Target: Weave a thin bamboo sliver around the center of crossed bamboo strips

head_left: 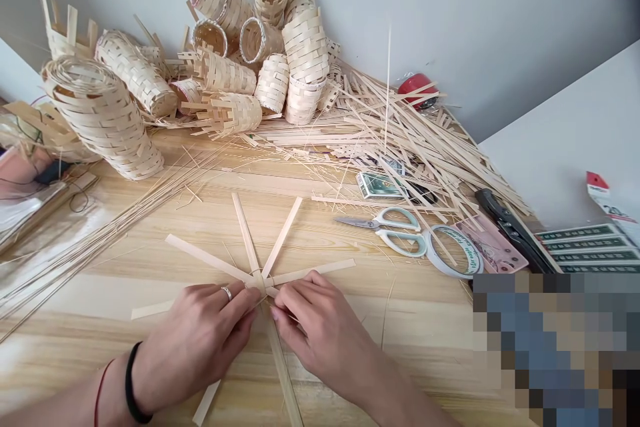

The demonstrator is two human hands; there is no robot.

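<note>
Crossed wood strips (257, 278) lie flat on the bench (315, 237), toward its near edge and about midway between its left and right edges, fanning out like spokes from one crossing point. Your left hand (200, 330) has its grip clamped on them from the left of the crossing, fingertips and thumb together. Your right hand (323, 320) closes its grip on them just right of the crossing; your fingers hide whether it also pinches the fine strand there. One strip runs between your hands toward the near edge. You wear a ring (227, 293) on your left hand, and a black band (133, 383) and a red cord (101, 387) on that wrist.

Woven baskets (305, 47) are heaped along the bench's far edge, some with bristling ends. One tall woven roll (107, 117) leans near the far left corner. Thin strands (120, 220) stretch toward the left edge. By the far right corner sprawls a pile of loose strips (415, 130). Toward the right edge you have scissors (377, 223) pointing left, a tape roll (470, 250) just beside their handles, a green box (380, 185) and a black tool (510, 227).
</note>
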